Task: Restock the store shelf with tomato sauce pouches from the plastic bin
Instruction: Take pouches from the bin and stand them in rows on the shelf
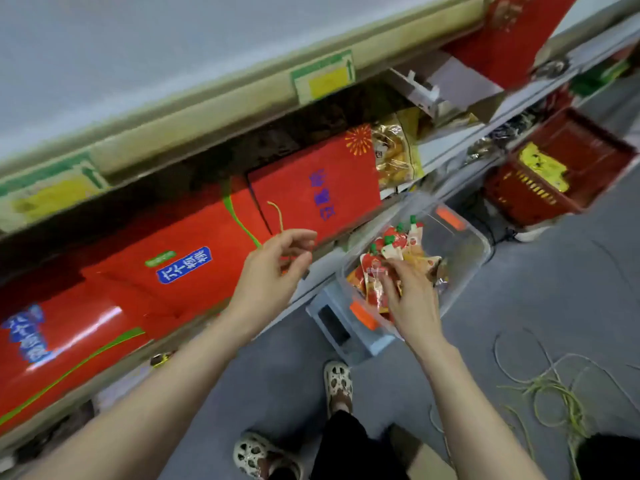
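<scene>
Left hand [273, 268] curls loosely; right hand [412, 292] seemingly grips blurred pouches [394, 240] in bin [464, 247].

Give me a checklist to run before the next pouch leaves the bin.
1. Stock left: ok, several tomato sauce pouches lie in the plastic bin.
2. Right hand placed: ok, it rests on the pouches.
3. Pouch gripped: cannot tell, the picture is blurred there.
4. Left hand free: cannot tell, curled fingers beside a yellow cord.
5. Shelf space: cannot tell, red boxes fill the visible stretch.
6. Bin steady: ok, it sits on a grey stool.
</scene>
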The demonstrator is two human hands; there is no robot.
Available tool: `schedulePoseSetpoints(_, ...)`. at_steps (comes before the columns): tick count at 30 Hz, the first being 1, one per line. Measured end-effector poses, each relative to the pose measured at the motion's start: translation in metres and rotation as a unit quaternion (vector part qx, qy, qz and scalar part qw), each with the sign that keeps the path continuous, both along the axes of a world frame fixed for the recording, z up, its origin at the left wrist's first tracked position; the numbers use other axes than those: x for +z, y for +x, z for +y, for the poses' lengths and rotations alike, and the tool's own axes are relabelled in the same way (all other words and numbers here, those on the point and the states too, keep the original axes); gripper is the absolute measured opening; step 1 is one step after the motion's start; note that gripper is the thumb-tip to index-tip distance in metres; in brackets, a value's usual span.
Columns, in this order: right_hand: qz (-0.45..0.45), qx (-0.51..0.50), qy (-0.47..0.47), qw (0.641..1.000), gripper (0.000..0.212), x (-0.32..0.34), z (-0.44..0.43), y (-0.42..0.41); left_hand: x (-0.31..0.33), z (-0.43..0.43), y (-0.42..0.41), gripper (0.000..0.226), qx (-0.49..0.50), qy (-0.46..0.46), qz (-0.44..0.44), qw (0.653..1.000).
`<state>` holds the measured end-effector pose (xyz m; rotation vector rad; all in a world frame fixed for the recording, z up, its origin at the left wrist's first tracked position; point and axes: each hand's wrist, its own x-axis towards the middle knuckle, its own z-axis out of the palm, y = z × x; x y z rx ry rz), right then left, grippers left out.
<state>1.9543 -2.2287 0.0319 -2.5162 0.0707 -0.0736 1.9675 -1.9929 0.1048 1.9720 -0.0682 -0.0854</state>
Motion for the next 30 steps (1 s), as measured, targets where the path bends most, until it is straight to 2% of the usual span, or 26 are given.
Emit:
schedulePoseSetpoints(3, 0.135, -0.066, -0.005, 0.989, 0.035, -0.053, -0.065, 0.004, -0.067, -0.063, 0.016, 0.034, -0.049, 0.029, 0.090, 0.994)
schedulePoseSetpoints(6, 0.229, -0.086, -0.021, 0.969, 0.039, -0.103, -0.118, 0.032, -0.132, -0.122, 0.033, 0.042, -0.078, 0.050, 0.162, 0.982)
schedulePoseSetpoints(9, 0.265, -0.087, -0.023, 0.960, 0.041, -0.154, -0.152, 0.078, -0.191, -0.169, 0.058, 0.049, -0.091, 0.076, 0.222, 0.968)
schedulePoseSetpoints(11, 0.282, -0.079, -0.016, 0.956, 0.045, -0.183, -0.154, 0.106, -0.223, -0.187, 0.073, 0.056, -0.096, 0.120, 0.220, 0.963)
schedulePoseSetpoints(16, 0.330, -0.025, -0.034, 0.943, 0.088, -0.248, -0.136, 0.145, -0.289, -0.213, 0.106, 0.074, -0.061, 0.231, 0.222, 0.945)
schedulePoseSetpoints(18, 0.328, -0.042, -0.028, 0.943, 0.084, -0.260, -0.138, 0.149, -0.301, -0.219, 0.110, 0.073, -0.027, 0.247, 0.252, 0.936)
schedulePoseSetpoints(21, 0.285, -0.054, -0.017, 0.957, 0.056, -0.263, -0.149, 0.150, -0.309, -0.230, 0.111, 0.070, 0.024, 0.265, 0.281, 0.922)
schedulePoseSetpoints(23, 0.276, -0.107, 0.046, 0.954, 0.040, -0.262, -0.154, 0.149, -0.312, -0.237, 0.112, 0.075, 0.060, 0.268, 0.282, 0.919)
schedulePoseSetpoints(27, 0.310, -0.176, 0.160, 0.921, 0.044, -0.262, -0.159, 0.147, -0.319, -0.247, 0.118, 0.071, 0.119, 0.257, 0.271, 0.920)
schedulePoseSetpoints(30, 0.302, -0.178, 0.185, 0.918, 0.048, -0.265, -0.163, 0.149, -0.316, -0.251, 0.121, 0.061, 0.101, 0.260, 0.238, 0.930)
